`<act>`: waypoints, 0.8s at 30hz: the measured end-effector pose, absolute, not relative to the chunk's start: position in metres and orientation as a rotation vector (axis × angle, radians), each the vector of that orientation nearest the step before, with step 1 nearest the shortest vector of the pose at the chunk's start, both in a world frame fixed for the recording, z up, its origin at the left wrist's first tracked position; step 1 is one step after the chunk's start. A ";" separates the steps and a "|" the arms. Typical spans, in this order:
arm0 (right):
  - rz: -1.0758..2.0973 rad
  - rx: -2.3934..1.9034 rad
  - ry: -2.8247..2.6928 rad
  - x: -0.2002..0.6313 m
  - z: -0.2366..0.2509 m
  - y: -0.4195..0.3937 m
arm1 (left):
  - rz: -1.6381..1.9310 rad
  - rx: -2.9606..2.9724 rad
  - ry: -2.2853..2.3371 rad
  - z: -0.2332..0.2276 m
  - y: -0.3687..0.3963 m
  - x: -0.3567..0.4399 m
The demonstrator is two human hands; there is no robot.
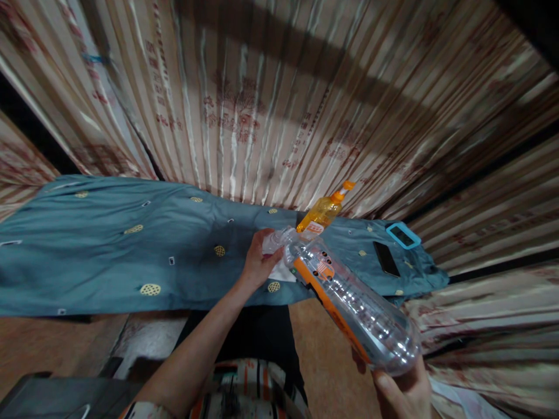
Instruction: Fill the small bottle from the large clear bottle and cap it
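Two-handed at the cloth-covered table (100, 247), gripping a large clear bottle (349, 299) by its base in the right hand (402, 389), slanted across the table's near edge; clasping a small clear container (279, 236) at the bottle's neck in the left hand (257, 265), above the table. Probably pouring or aligning, next needing steadiness.

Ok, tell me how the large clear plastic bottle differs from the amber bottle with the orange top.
The clear plastic bottle is colourless, while the amber bottle is yellow-orange.
The clear plastic bottle is held tilted, with the right hand at its base; the amber bottle rests on the teal cloth.
Both are see-through and carry labels.
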State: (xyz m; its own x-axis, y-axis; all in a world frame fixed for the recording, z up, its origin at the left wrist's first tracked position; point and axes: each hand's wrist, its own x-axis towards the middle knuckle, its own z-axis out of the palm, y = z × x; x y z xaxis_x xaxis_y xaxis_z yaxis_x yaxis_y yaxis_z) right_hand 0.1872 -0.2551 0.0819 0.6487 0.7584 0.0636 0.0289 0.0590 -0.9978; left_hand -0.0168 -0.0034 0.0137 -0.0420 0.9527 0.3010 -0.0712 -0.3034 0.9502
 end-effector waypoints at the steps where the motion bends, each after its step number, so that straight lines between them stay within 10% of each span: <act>1: 0.626 -1.421 -0.723 0.188 0.081 -0.255 | 1.487 1.350 1.011 0.014 -0.003 -0.017; 24: 0.624 -1.374 -0.635 0.183 0.085 -0.252 | 1.501 1.394 1.008 0.006 0.000 -0.014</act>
State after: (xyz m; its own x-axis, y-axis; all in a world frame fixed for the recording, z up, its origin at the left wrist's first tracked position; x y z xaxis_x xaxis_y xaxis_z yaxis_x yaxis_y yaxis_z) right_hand 0.1831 -0.2520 0.0851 0.6848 0.7273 0.0458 -0.0335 0.0942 -0.9950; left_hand -0.0143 -0.0005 0.0057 -0.0375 0.9433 0.3297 -0.0518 -0.3314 0.9421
